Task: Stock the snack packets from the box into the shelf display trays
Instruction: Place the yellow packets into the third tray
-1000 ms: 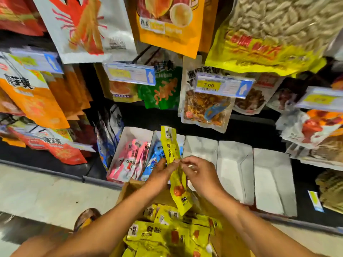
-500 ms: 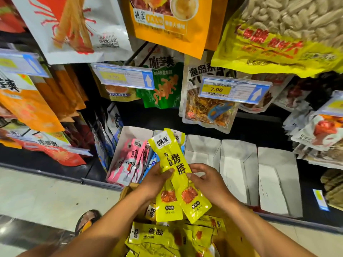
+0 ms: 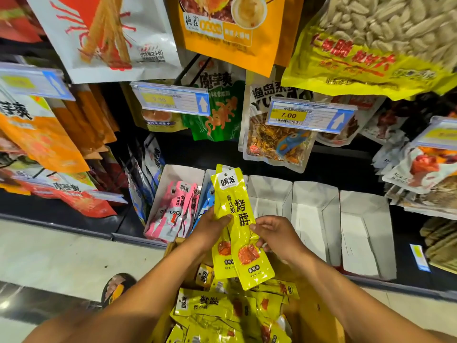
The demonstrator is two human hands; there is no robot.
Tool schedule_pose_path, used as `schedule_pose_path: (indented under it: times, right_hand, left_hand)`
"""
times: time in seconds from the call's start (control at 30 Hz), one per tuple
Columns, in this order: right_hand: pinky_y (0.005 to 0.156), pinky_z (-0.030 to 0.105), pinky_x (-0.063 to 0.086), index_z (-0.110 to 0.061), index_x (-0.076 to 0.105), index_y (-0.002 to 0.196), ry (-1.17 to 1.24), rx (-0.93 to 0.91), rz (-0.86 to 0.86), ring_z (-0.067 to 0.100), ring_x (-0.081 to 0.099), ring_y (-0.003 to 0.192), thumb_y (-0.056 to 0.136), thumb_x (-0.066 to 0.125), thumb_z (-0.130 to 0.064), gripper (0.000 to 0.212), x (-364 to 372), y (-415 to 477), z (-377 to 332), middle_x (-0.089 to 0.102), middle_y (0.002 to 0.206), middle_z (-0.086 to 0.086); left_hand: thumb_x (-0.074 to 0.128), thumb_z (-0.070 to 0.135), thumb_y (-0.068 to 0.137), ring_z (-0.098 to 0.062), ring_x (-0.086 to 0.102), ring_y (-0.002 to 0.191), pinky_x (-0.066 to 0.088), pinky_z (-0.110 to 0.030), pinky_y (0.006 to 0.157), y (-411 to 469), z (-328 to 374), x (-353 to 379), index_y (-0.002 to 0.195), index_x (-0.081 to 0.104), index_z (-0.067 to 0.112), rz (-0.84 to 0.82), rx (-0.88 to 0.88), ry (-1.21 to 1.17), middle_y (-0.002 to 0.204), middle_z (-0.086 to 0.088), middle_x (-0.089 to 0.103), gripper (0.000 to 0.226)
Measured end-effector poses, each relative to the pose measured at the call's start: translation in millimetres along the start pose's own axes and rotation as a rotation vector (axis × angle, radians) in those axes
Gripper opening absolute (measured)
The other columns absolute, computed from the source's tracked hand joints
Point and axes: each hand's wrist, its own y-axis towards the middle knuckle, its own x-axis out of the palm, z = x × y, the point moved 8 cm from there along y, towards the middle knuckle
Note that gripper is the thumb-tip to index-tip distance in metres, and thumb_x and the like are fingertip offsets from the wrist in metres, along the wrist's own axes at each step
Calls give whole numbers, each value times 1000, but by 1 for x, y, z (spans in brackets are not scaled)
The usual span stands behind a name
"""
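Your left hand (image 3: 210,229) and right hand (image 3: 274,233) pinch the upright yellow packets (image 3: 237,219); the empty tray (image 3: 269,196) sits behind, nearer your right.

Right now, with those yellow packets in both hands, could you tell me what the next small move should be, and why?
Probably carry the yellow packets forward and lower them upright into the nearest white tray. Both the left hand and right hand grip them above the box, and that tray, beside the blue packets, shows nothing inside.

The box (image 3: 314,318) runs off the bottom edge (its walls mostly hidden under yellow packets (image 3: 210,305)).
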Motion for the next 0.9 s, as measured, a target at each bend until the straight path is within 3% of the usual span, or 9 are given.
schedule_pose_path:
  times: [0.1,0.2,0.33,0.47,0.53,0.6,0.7,0.8,0.9]
  right_hand:
    - [41,22,41,-11,68,94,13,34,29,12,57,47,92,70,-11,3,-8,2,5,69,79,5]
    - [41,22,43,-12,69,92,25,65,71,13,59,49,93,70,-10,2,-20,6,12,69,81,5]
    - [42,23,44,-3,69,102,-31,161,153,10,52,42,93,70,-9,11,-50,30,40,61,65,5]
    - [45,24,48,1,65,97,-4,220,248,17,58,47,91,69,-2,8,-74,69,63,63,72,15]
    - [55,29,51,-6,61,87,-3,250,277,24,61,56,91,67,0,10,-76,90,72,67,88,22]
    - [54,30,52,-11,55,84,-4,279,327,24,62,56,90,69,0,20,-76,109,82,68,94,24]
    - [45,26,53,-9,53,84,-54,306,358,23,62,56,91,70,-2,20,-66,130,94,65,84,19]
    - [57,33,60,-6,58,83,-83,345,345,24,66,59,90,72,-3,16,-53,149,113,66,78,17]
    - [70,39,63,1,65,98,-127,389,320,24,71,60,91,72,-8,13,-41,166,133,69,71,14]
  left_hand:
    - [58,11,103,-7,72,95,56,-20,81,-1,4,-2,122,65,19,-4,-8,3,108,6,74,22]
    - [57,8,103,-14,69,81,55,-19,66,1,1,-13,121,67,13,33,-55,5,95,5,73,21]
    - [55,4,102,-15,67,89,53,-21,69,5,3,-27,134,62,7,52,-91,42,103,2,72,33]
    - [57,7,99,-26,62,121,48,-33,95,4,5,-38,145,54,12,85,-119,69,139,-6,63,46]
    - [58,3,97,-27,66,117,52,-41,99,7,6,-41,139,60,13,89,-92,69,133,-8,68,43]
    - [57,-1,98,-24,69,108,56,-40,94,6,11,-42,123,67,16,82,-60,59,120,-6,73,32]
    - [57,-2,100,-20,71,99,57,-37,86,4,17,-42,103,66,26,77,-26,8,107,2,74,30]
    - [58,-3,100,-21,71,95,56,-39,87,6,16,-45,99,64,26,86,-12,-19,109,-2,74,30]
    - [59,-4,99,-11,72,79,57,-27,69,9,15,-49,105,65,23,95,2,-44,108,-5,76,28]
